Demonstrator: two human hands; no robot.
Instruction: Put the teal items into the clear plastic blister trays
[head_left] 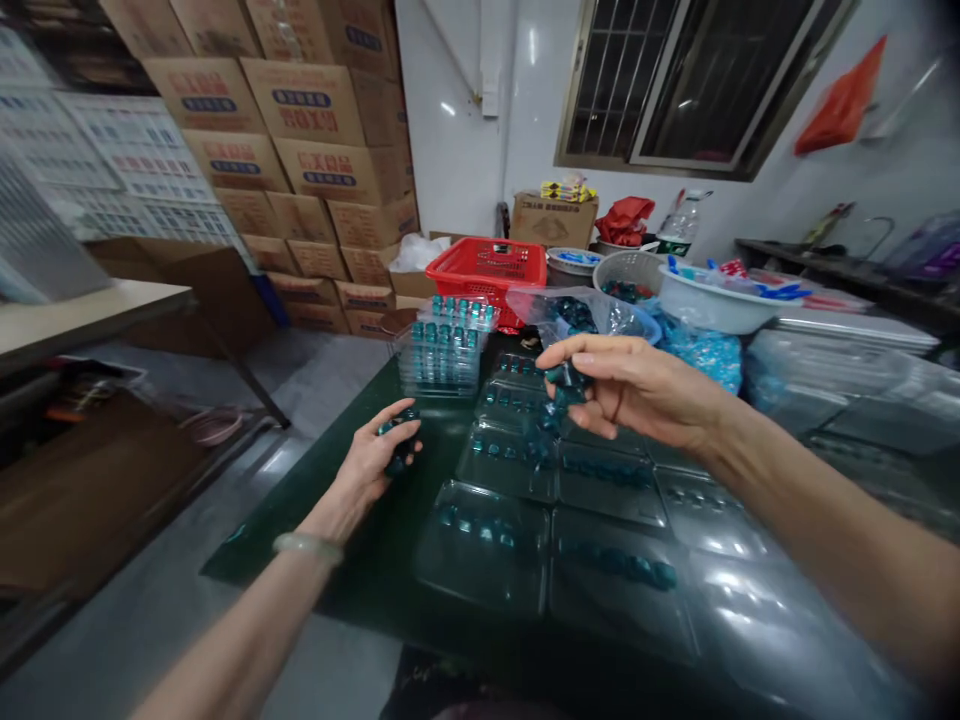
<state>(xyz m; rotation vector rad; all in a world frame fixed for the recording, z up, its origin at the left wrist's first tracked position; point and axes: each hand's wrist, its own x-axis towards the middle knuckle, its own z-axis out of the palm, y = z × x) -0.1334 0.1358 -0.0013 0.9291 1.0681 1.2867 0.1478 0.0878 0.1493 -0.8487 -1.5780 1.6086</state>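
My left hand (367, 455), with a pale bangle (309, 546) on its wrist, is closed around several small, shiny dark teal pieces (399, 445) over the left side of the dark green table (352, 555). Over the laid-out trays, my right hand (645, 385) grips more teal pieces (568, 383) between thumb and fingers; blurred ones show just below it. Clear plastic trays (480, 575) lie in rows beneath, several with a line of teal pieces in them. What exactly the pieces are, I cannot tell.
A stack of filled clear trays (439, 370) stands at the table's far left corner. Behind are a red basket (480, 262), a grey basket (626, 268), a white basin (709, 300) and a clear bag (540, 305). Cardboard boxes (315, 110) are piled against the wall.
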